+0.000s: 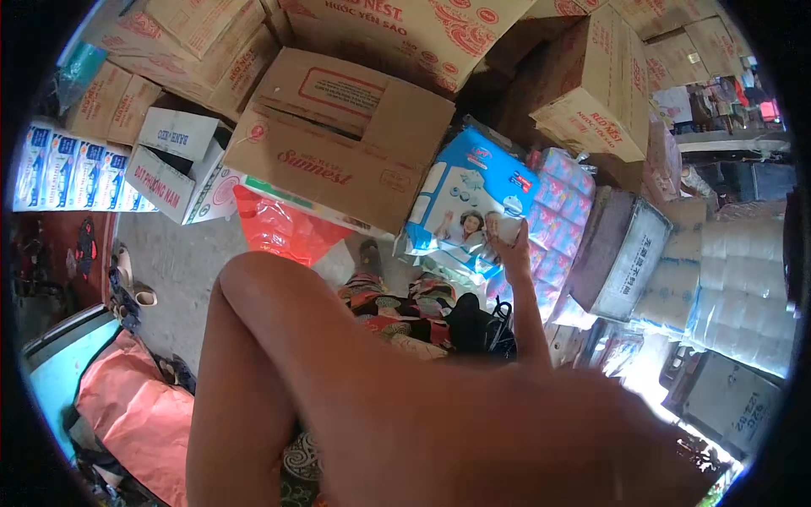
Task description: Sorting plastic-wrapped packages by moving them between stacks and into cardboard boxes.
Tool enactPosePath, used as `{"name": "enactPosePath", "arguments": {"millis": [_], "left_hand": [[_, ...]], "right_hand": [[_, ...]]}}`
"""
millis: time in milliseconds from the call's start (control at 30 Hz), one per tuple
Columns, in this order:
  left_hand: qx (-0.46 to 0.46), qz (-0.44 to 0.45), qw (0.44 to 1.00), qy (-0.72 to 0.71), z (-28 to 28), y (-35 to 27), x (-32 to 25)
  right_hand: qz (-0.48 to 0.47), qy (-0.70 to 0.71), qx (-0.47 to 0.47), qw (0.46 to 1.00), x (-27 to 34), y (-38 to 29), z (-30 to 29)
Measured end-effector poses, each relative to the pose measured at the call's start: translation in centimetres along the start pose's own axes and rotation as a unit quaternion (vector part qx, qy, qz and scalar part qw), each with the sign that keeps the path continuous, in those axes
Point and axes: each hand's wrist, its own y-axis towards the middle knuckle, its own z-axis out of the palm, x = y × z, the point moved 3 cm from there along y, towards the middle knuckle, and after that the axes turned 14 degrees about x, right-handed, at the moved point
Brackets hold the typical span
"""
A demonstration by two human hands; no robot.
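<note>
My right hand (514,244) has its thumb and fingers at the lower right edge of a blue-and-white plastic pack (466,180), apparently diapers. The pack is tilted and bears printed pictures of people. Behind it and to its right are pink-and-blue wrapped packs (564,196). My left arm (256,304) crosses close before the camera with its elbow bent, and its hand is out of view. A large cardboard carton (304,149) is just left of the pack. Under that carton's front edge lies a red plastic bag (285,225).
Red-printed cartons (380,25) are stacked at the back. At left, an open white carton (168,168) sits beside wrapped blue-and-white packs (57,171). A grey box (624,266) and white roll packs (741,272) stand at right. Shoes (130,279) lie on the concrete floor (171,253).
</note>
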Motion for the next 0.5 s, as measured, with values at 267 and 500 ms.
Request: {"name": "enactPosePath", "arguments": {"millis": [267, 500], "left_hand": [[-0.108, 0.344, 0.930, 0.072, 1.5, -3.6, -0.3], [-0.197, 0.590, 0.773, 0.129, 3.4, -7.7, 1.0]], "right_hand": [[0.000, 0.005, 0.003, 1.000, 1.0, -0.4, 0.9], [-0.011, -0.014, 0.020, 1.000, -0.2, -0.4, 0.4]]}}
